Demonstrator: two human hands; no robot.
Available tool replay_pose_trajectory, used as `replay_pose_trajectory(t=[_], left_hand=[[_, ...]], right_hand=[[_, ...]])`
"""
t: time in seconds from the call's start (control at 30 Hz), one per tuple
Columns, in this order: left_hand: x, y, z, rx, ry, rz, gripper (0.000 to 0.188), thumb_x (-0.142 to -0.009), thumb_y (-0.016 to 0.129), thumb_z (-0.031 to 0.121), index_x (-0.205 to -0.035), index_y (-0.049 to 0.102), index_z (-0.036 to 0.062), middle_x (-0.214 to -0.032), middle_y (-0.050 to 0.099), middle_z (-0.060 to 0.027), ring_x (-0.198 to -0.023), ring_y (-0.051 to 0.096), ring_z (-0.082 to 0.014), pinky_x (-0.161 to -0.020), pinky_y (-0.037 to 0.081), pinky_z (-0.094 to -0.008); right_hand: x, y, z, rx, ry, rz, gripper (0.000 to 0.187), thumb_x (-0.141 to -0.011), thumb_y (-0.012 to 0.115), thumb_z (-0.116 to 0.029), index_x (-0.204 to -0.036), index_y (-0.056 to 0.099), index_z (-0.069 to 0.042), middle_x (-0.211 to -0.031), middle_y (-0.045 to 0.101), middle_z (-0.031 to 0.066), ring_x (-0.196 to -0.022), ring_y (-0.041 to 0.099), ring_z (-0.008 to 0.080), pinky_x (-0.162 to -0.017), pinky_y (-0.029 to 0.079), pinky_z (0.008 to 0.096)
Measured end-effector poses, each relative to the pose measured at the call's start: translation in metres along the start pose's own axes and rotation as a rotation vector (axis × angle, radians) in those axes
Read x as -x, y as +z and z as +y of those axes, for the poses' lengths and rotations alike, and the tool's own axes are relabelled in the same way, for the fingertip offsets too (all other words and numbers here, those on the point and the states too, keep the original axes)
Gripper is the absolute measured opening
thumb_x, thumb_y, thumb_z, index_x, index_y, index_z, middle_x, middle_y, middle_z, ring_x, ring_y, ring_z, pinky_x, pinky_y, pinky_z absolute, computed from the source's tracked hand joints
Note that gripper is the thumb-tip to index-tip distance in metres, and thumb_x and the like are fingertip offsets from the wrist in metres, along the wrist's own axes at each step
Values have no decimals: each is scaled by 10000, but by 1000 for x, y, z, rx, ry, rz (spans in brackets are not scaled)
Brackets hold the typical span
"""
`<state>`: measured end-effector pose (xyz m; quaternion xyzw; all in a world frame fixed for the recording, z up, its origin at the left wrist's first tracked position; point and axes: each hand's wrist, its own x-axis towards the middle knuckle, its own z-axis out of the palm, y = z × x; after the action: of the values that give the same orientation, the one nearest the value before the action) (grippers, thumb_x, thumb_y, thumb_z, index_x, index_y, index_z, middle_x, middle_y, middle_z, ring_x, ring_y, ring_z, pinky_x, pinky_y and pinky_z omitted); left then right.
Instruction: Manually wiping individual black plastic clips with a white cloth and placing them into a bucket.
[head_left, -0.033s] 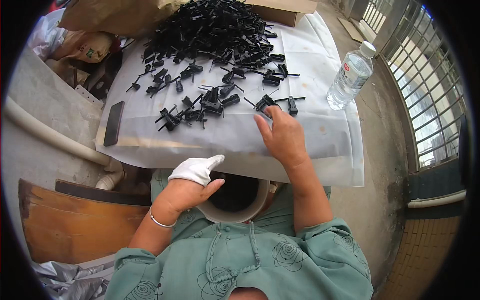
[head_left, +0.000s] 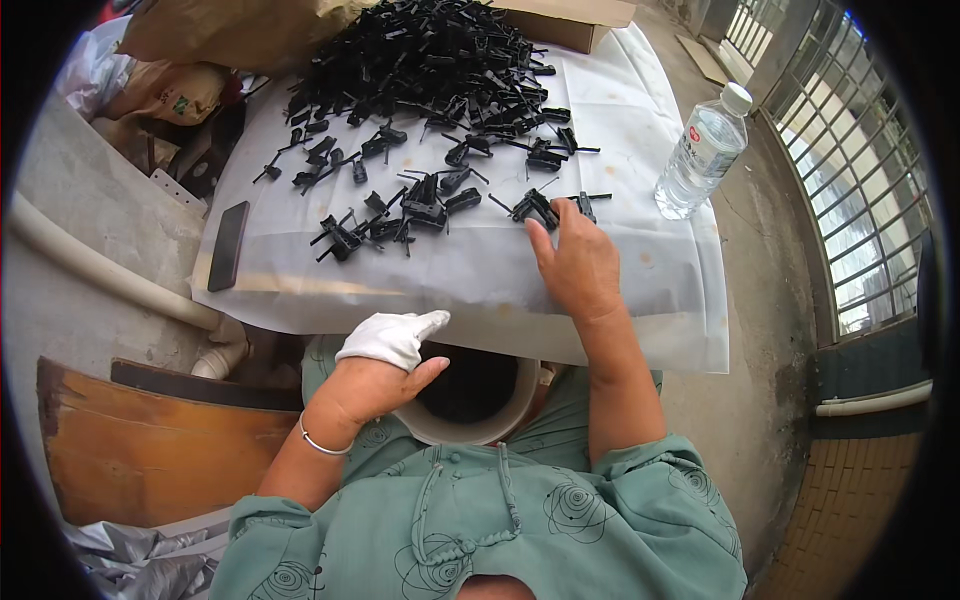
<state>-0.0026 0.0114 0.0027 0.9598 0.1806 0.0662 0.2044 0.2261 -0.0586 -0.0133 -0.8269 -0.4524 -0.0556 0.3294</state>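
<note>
Your counter [head_left: 665,310], draped in white sheeting [head_left: 450,280], carries a great heap of black parts [head_left: 420,75] at the back, strays scattered toward you. Up front, it's your right hand [head_left: 583,262], thumb and fingers parted, fingertips overlapping one piece [head_left: 590,208], with another piece [head_left: 535,207] just beyond your thumb; whether you're touching either, I can't tell. Below, your left hand [head_left: 388,356], partly in a white glove [head_left: 385,336], has its thumb spread beside a pale-rimmed bucket [head_left: 525,390]. Bottle [head_left: 702,155] at right, phone [head_left: 228,247] at left!
</note>
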Motion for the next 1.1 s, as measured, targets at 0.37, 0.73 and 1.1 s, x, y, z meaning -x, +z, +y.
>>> replay_pose_trajectory(t=[0.37,0.73,1.1], left_hand=[[-18,-13,6,72,245,398,349,-775,592,-23,-1121,560,9,-1077,595,-150,-955,591,-277,-808,478,-318],[-7,18,-4,1036,-223,317,233,-885,510,58,-1107,493,-11,-993,578,-60,-799,561,-137,-731,470,-254],[-3,12,12,1186,-323,319,229,-838,529,3,-1065,504,-11,-864,569,-43,-592,540,-59,-506,456,-205]], right_hand=[[36,7,-29,-210,-559,-215,231,-755,649,-156,-908,525,-35,-679,557,113,-621,578,290,-537,460,373],[52,4,-52,-764,-659,-220,325,-697,705,-51,-997,577,-52,-615,479,28,-478,441,160,-441,351,282],[47,12,-41,-923,-128,-440,184,-870,578,-153,-757,534,-15,-584,453,28,-517,381,100,-485,358,254]])
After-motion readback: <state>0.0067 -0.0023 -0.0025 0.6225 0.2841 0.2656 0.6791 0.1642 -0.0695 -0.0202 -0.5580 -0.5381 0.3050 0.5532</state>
